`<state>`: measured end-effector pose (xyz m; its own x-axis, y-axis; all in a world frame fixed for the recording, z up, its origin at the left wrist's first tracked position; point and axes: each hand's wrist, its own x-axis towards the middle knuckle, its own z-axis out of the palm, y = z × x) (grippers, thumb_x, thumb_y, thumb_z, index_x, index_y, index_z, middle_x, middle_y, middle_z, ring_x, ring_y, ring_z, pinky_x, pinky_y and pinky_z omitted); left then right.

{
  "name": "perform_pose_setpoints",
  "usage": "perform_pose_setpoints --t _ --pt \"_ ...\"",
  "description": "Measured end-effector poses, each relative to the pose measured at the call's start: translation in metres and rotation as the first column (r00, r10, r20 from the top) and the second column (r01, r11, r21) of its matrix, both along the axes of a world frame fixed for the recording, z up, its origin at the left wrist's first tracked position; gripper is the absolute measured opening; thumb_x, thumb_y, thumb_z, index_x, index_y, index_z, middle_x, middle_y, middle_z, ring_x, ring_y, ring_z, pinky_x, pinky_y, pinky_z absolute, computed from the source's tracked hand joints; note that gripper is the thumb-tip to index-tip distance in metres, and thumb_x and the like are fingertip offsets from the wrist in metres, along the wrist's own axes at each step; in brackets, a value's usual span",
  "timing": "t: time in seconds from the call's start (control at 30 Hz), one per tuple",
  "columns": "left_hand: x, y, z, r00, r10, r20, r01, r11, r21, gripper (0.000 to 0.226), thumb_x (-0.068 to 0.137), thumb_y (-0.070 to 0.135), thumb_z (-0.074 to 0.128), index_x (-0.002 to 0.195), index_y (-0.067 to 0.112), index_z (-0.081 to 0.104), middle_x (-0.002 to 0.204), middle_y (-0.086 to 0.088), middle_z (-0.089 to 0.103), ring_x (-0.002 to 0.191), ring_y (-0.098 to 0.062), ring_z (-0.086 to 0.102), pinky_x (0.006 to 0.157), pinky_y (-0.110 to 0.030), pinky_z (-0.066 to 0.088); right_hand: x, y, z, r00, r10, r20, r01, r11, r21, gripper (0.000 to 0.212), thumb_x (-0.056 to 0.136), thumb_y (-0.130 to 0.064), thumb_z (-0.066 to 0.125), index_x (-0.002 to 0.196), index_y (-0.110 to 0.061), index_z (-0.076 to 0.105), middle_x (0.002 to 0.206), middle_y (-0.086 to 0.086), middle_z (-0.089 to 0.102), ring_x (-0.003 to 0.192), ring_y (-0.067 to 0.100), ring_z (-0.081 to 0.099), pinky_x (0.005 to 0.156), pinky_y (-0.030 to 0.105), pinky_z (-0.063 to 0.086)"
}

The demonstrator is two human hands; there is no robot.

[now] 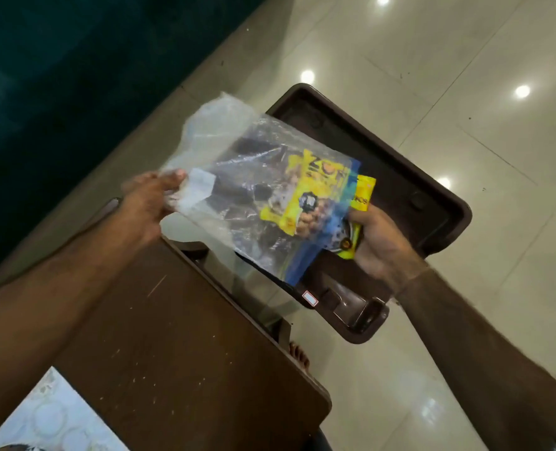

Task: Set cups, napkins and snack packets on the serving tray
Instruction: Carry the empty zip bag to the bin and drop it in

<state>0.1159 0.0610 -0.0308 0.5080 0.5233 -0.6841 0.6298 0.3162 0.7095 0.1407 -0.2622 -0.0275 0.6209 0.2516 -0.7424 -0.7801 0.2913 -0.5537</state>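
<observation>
Gripping snack packets (306,203), both hands

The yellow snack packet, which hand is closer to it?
Right. The right hand grips the yellow snack packet by its lower end, over the brown tray. The left hand is apart from it, holding the clear plastic bag at its far edge.

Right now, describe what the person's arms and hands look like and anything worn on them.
Both forearms are bare up to the frame edge, with no sleeves in view. The left hand shows no ring, glove or watch. At the wrist of the right hand there is a thin thread-like band; blur hides its detail. No gloves on either hand.
</observation>
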Motion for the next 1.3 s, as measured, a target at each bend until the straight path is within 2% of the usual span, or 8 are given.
perform_pose_setpoints --t 0.17,0.4,0.53,0.7,0.8,0.93,1.1,1.3 --pt "-0.029 -0.020 -0.006 0.980 0.200 -0.021 -0.199 0.947 -0.251 0.067 0.064 0.047 0.086 0.118 0.014 0.066 0.107 -0.006 0.074 0.093 -0.023 0.071 0.075 -0.035 0.060 -0.018 -0.022 -0.019 0.980 -0.168 -0.103 0.164 0.985 -0.048 0.040 0.099 -0.012 0.051 0.138 -0.005 0.054 0.137 0.017 0.060 0.118 0.034 0.062 0.097 0.048 0.052" --pt "-0.035 -0.057 -0.019 0.973 0.229 -0.029 -0.222 0.897 -0.382 0.013 0.083 0.014 0.072 0.096 0.009 0.069 0.080 -0.002 0.072 0.062 -0.015 0.065 0.051 -0.021 0.052 -0.033 -0.012 -0.025 0.911 -0.392 -0.129 0.370 0.914 -0.164 0.042 0.098 -0.012 0.052 0.140 -0.007 0.053 0.140 0.016 0.058 0.128 0.038 0.056 0.108 0.056 0.042" --pt "-0.032 -0.042 -0.006 0.882 0.452 0.135 -0.275 0.726 -0.631 0.039 0.085 0.021 0.068 0.120 0.007 0.061 0.118 -0.015 0.072 0.104 -0.033 0.070 0.095 -0.044 0.055 -0.030 -0.006 -0.022 0.872 -0.489 -0.006 0.453 0.812 -0.367 0.040 0.087 0.000 0.065 0.127 -0.005 0.062 0.125 0.017 0.067 0.113 0.039 0.065 0.098 0.059 0.049" --pt "-0.040 -0.070 0.006 0.976 0.219 0.014 -0.185 0.856 -0.483 0.029 0.079 0.001 0.072 0.108 0.002 0.067 0.111 -0.012 0.074 0.098 -0.027 0.072 0.072 -0.035 0.060 -0.015 0.006 0.002 0.913 0.043 0.406 0.387 0.231 -0.893 0.066 0.072 -0.025 0.077 0.130 -0.016 0.049 0.137 0.010 0.047 0.126 0.032 0.046 0.104 0.036 0.038" --pt "-0.043 -0.072 0.016 0.955 0.296 0.026 -0.239 0.815 -0.528 0.019 0.085 -0.007 0.059 0.087 0.006 0.072 0.091 -0.008 0.071 0.077 -0.020 0.070 0.067 -0.034 0.061 0.014 0.038 0.022 0.716 0.371 0.591 0.423 0.443 -0.790 0.063 0.076 -0.026 0.074 0.132 -0.016 0.048 0.136 0.008 0.049 0.125 0.026 0.048 0.107 0.044 0.040" --pt "-0.041 -0.034 0.058 0.914 0.377 0.151 -0.196 0.734 -0.651 0.022 0.074 0.000 0.048 0.076 0.011 0.068 0.081 -0.005 0.068 0.077 -0.025 0.065 0.091 -0.042 0.054 0.066 0.097 0.064 0.694 0.580 0.426 -0.142 0.690 -0.710 0.081 0.079 -0.035 0.080 0.145 -0.019 0.037 0.146 0.006 0.048 0.131 0.022 0.050 0.112 0.047 0.039" --pt "-0.051 0.044 0.147 0.931 0.228 0.286 -0.029 0.826 -0.562 0.025 0.069 0.004 0.048 0.080 0.007 0.070 0.064 -0.003 0.066 0.056 -0.023 0.062 0.086 -0.046 0.056 0.085 0.151 0.133 0.664 0.710 0.235 -0.550 0.677 -0.490 0.103 0.077 -0.034 0.082 0.155 -0.029 0.016 0.134 0.017 0.055 0.122 0.031 0.056 0.103 0.047 0.047" --pt "-0.096 0.142 0.279 0.942 0.066 0.329 0.069 0.922 -0.381 0.033 0.074 0.016 0.069 0.103 0.002 0.073 0.089 -0.016 0.074 0.073 -0.031 0.070 0.076 -0.041 0.059 0.050 0.232 0.242 0.649 0.638 0.415 -0.567 0.769 -0.296 0.077 0.081 0.010 0.068 0.147 -0.013 0.034 0.107 0.025 0.069 0.097 0.038 0.067 0.090 0.045 0.057"
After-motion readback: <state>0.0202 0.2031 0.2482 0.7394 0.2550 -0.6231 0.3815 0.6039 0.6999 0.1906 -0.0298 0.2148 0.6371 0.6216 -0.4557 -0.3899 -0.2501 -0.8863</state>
